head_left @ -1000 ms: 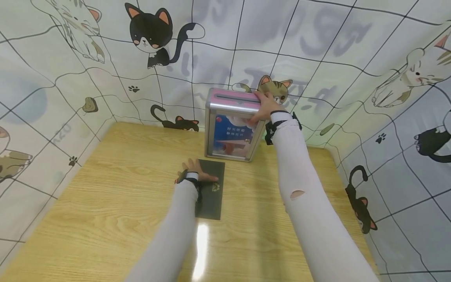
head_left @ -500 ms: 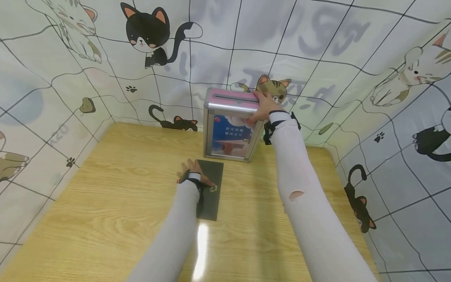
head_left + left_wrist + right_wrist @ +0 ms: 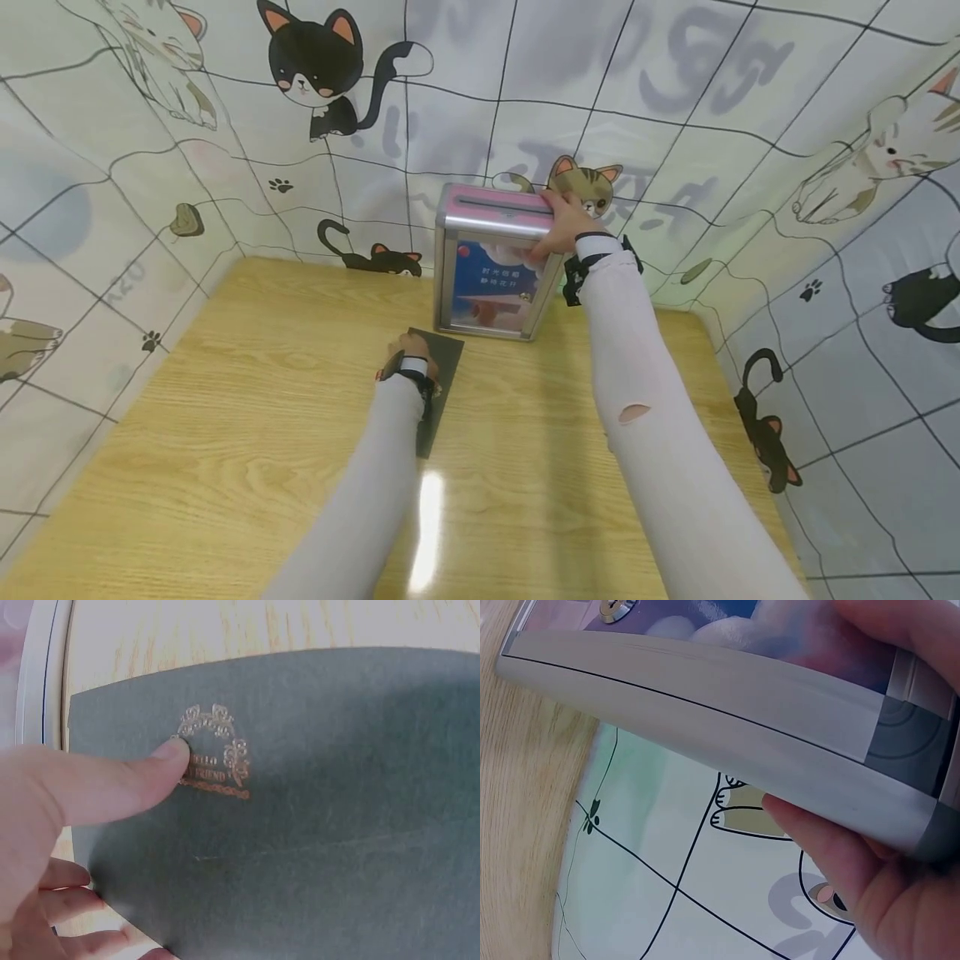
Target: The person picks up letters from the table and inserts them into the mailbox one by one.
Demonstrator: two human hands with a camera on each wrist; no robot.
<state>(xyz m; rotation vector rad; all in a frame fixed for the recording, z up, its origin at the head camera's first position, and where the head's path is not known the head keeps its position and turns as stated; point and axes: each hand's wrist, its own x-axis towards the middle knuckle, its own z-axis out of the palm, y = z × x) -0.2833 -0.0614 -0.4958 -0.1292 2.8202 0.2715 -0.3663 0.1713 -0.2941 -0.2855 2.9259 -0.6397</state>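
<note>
My left hand (image 3: 409, 353) pinches the dark green envelope (image 3: 337, 780) at its side edge. In the left wrist view the thumb lies on the gold "HELLO" emblem (image 3: 214, 754), with the other fingers curled at and under the edge. The envelope is bowed, its near end close over the table. Just behind it stands an upright box (image 3: 491, 287) with a pink top, a slot and silver frame. My right hand (image 3: 566, 227) grips the box's upper right corner, thumb on the front and fingers behind. A small lock (image 3: 618, 607) shows on the front panel.
The wooden table (image 3: 262, 400) meets a cat-patterned wall covering (image 3: 480, 108) right behind the box. The same covering rises on the left and right sides. A bright light reflection (image 3: 427, 533) lies on the tabletop near the front.
My left hand has gone from spread flat on the envelope to pinching its edge. The envelope has turned and shifted slightly left. The right hand and box stay in place.
</note>
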